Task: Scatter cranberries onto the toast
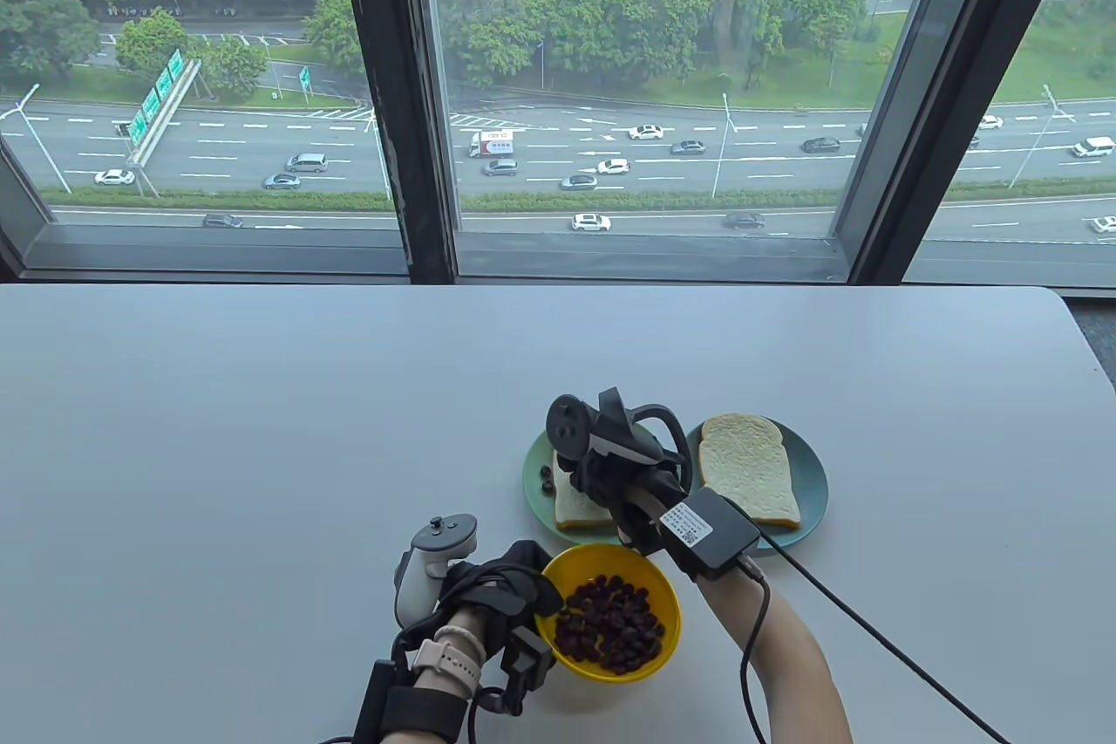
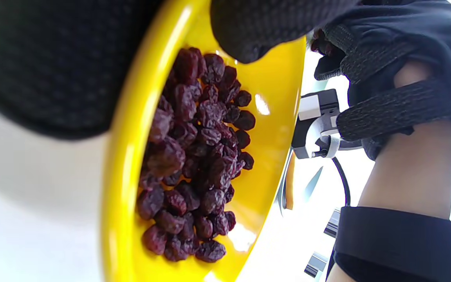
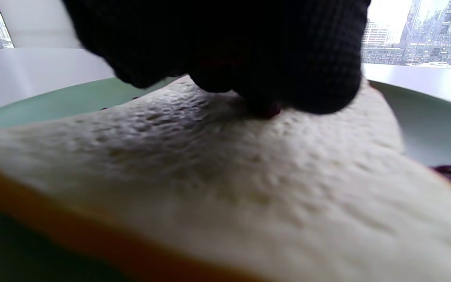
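A yellow bowl [image 1: 663, 596] of dried cranberries [image 1: 610, 622] stands at the table's front. My left hand [image 1: 506, 596] grips its left rim; in the left wrist view the thumb [image 2: 257, 31] lies over the rim of the bowl [image 2: 127, 164] above the cranberries [image 2: 198, 156]. My right hand [image 1: 602, 474] hovers low over a slice of toast [image 1: 575, 508] on the left green plate [image 1: 534, 474]. In the right wrist view its bunched fingertips [image 3: 249, 58] pinch a dark red cranberry [image 3: 266, 111] just above the toast [image 3: 225, 176]. Most of the toast's top is hidden by the hand.
A second bare toast slice [image 1: 750, 478] lies on a green plate [image 1: 815, 474] to the right. A few cranberries [image 1: 547, 478] lie on the left plate beside the toast. A black cable [image 1: 872, 631] runs from my right wrist to the front right.
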A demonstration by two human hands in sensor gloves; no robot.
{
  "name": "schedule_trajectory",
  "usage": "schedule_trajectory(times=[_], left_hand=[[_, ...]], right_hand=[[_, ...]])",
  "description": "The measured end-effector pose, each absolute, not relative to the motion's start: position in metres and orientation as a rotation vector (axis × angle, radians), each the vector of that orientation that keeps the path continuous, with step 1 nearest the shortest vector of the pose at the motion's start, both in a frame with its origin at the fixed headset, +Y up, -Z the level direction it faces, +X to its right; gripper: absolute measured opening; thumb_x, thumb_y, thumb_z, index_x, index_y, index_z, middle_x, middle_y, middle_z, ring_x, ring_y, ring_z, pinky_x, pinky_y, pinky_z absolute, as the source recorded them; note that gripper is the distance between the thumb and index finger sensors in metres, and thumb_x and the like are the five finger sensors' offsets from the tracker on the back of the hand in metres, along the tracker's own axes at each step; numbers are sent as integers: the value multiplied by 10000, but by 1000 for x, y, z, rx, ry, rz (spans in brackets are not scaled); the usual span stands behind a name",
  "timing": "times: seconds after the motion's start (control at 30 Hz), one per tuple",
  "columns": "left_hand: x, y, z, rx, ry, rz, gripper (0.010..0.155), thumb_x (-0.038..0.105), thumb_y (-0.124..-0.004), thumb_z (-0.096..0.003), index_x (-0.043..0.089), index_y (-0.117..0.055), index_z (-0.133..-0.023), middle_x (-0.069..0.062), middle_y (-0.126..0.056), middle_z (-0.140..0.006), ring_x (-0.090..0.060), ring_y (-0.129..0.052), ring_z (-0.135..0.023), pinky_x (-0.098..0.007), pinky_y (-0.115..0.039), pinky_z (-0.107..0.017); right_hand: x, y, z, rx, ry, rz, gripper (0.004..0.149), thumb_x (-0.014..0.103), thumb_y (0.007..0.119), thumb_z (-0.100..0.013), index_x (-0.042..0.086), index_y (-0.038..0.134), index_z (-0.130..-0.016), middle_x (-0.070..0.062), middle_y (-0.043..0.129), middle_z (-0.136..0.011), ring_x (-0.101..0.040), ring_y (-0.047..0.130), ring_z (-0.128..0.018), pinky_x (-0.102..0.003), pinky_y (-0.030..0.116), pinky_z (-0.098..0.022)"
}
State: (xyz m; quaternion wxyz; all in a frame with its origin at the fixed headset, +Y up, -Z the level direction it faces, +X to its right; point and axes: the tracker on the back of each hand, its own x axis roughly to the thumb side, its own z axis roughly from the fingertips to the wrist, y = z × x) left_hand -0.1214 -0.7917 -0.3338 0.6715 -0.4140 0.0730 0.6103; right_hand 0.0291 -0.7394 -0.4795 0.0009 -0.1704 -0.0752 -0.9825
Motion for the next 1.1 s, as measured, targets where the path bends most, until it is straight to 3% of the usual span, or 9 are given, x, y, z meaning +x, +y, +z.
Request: schedule_trajectory(times=[0.5,0.7,1.1], left_hand=[[-121,-793,-333,-934,170,1351,519,155,-774,-414,208,-543,-876,-216,-653,-703,-411,-756,-398,-410,-949,-109],[-121,-794,-333,-929,178,1357,519,156,-774,-415,210,-543,-876,-215,-651,-705,-411,-754,-401,-410,-949,-111],[-123,-791,-332,-869,200,1418,519,159,-771,-419,213,-533,-878,-212,-646,-709,-408,-754,-407,-408,-952,-120]], right_hand=[[46,-734,-467,-613,-221,-3124,443,372,744,-370,337,693,-809,8,778,-793,-174,919,-580,-190,937,-316],[64,-715,-455,-674,-201,-3226,468,399,726,-376,323,678,-835,-11,764,-823,-200,915,-615,-221,933,-339],[82,-683,-372,-1100,-307,-3153,552,448,725,-374,305,619,-897,-55,703,-897,-257,875,-708,-285,912,-430]])
